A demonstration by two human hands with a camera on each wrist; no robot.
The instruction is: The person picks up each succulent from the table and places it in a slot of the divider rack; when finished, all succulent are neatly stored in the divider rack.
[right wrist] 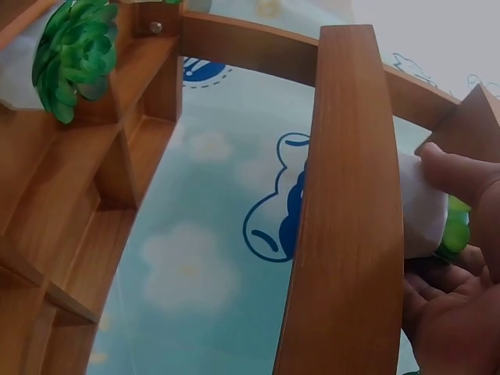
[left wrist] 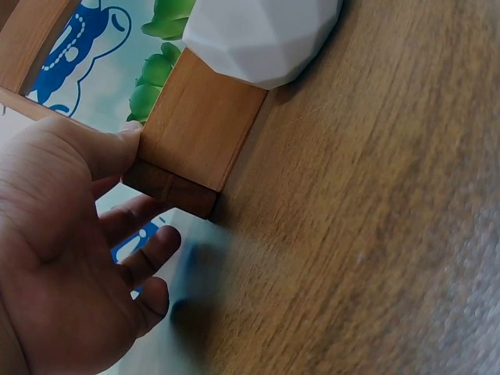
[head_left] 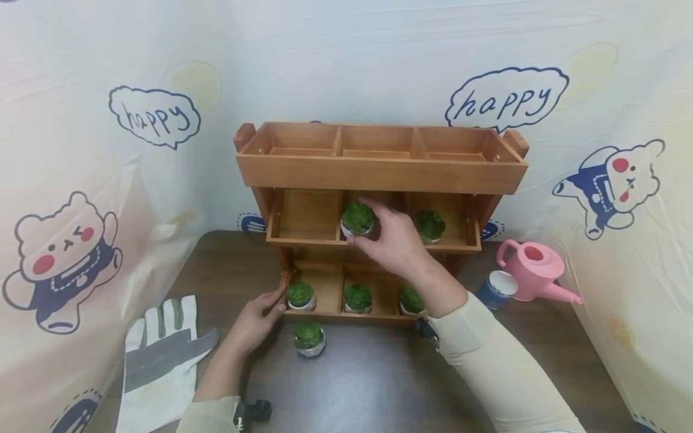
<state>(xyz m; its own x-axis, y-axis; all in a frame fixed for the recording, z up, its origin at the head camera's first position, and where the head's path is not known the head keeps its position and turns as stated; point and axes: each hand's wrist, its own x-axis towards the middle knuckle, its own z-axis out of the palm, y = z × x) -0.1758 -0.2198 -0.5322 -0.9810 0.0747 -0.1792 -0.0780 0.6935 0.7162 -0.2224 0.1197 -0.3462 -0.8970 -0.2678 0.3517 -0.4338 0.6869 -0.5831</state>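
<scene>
A three-tier wooden planter shelf (head_left: 381,175) stands against the backdrop. My right hand (head_left: 397,243) pinches a small potted succulent (head_left: 357,218) at the middle tier's centre compartment; in the right wrist view its white pot (right wrist: 422,207) shows between thumb and fingers, partly behind a wooden bar. At the shelf's lower left corner, my left hand (head_left: 254,325) holds the bottom tier's end, thumb on the edge of the wood (left wrist: 199,129), other fingers loosely bent outside. Another succulent (head_left: 431,225) sits in the middle tier's right compartment.
The bottom tier bears succulents at left (head_left: 300,294), centre (head_left: 357,297) and right (head_left: 412,300). One more succulent (head_left: 310,338) stands on the table before the shelf. A glove (head_left: 159,361) lies left; a blue can (head_left: 495,290) and pink watering can (head_left: 533,270) stand right.
</scene>
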